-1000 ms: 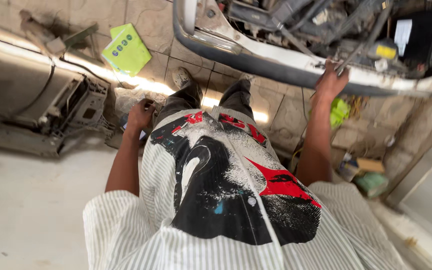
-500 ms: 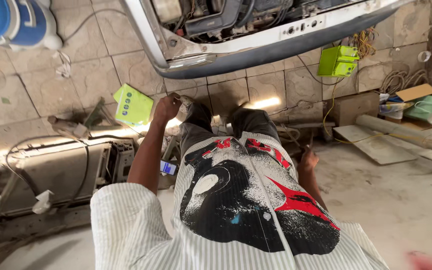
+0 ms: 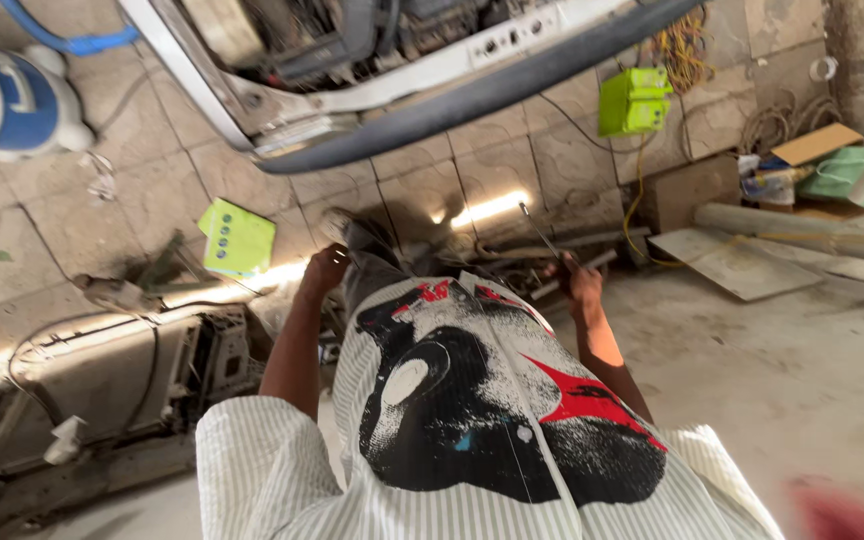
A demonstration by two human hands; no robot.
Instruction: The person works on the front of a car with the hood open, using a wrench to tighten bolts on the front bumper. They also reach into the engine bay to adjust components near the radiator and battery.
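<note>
I look down my striped shirt with its black, red and white print. My left hand is curled shut just above my dark trouser leg, with nothing visible in it. My right hand is out to the right of my legs, closed around a thin metal tool whose shaft points up and to the left. Both hands are below the open front of a vehicle, and neither touches it.
A dark bumper strip crosses the top. A bright green box hangs on the tiled wall and a green card leans lower left. A grey dismantled unit lies at left, a blue and white container stands upper left, and boards and boxes lie at right.
My right hand came down off the vehicle's front edge to beside my legs and now holds a thin tool. The view swung right. My left hand stayed near my leg.
</note>
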